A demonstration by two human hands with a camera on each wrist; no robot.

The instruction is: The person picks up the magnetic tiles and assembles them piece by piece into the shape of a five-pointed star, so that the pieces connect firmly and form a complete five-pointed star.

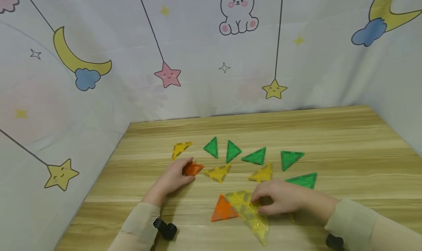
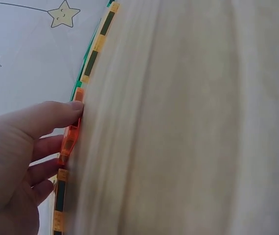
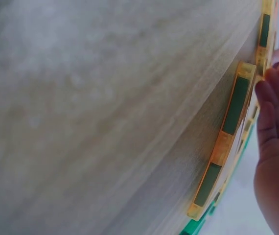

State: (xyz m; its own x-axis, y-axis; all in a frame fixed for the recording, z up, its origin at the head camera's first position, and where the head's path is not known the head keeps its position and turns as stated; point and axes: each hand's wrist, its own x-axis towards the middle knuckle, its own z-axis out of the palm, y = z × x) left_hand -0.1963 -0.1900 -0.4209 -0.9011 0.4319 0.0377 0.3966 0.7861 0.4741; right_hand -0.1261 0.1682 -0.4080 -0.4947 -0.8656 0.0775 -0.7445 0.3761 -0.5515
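My left hand (image 1: 173, 176) holds a small orange triangular magnetic tile (image 1: 192, 169) at the left of the group. In the left wrist view, the thumb and fingertips lie against that tile's edges (image 2: 72, 132). Nearer the front, my right hand (image 1: 280, 196) has its curled fingers and thumb on the right edge of a joined group of yellow triangular magnetic tiles (image 1: 245, 210). A second orange triangular tile (image 1: 223, 209) lies against their left side. Part of another yellow tile (image 3: 222, 142) shows below the right hand in its wrist view; the thumb's contact is hidden there.
Several green triangular tiles (image 1: 254, 156) lie in a loose row behind the hands. Loose yellow tiles lie at the back left (image 1: 180, 149), centre (image 1: 218, 173) and right of centre (image 1: 262, 173). A patterned cloth (image 1: 197, 60) hangs behind the wooden table (image 1: 356, 148).
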